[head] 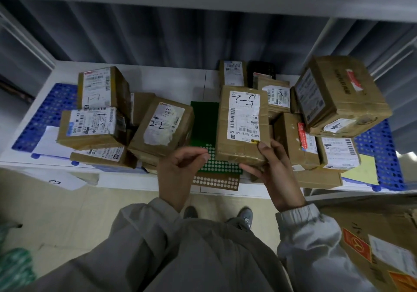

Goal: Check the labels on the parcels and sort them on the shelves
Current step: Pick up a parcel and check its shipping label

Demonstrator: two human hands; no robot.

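Note:
A brown cardboard parcel with a white label handwritten "5-2" stands tilted over the middle of the white shelf. My right hand grips its near right corner, thumb on top. My left hand hovers just left of it with fingers loosely curled, holding nothing. A parcel marked "2-2" leans to the left, beside a stack of labelled parcels. More labelled parcels are piled on the right, topped by a large box.
A green sticker sheet and a brown one lie at the shelf's front middle. Blue perforated mats lie at both shelf ends. A paper marked "3" hangs at the front left. Large cartons stand at lower right.

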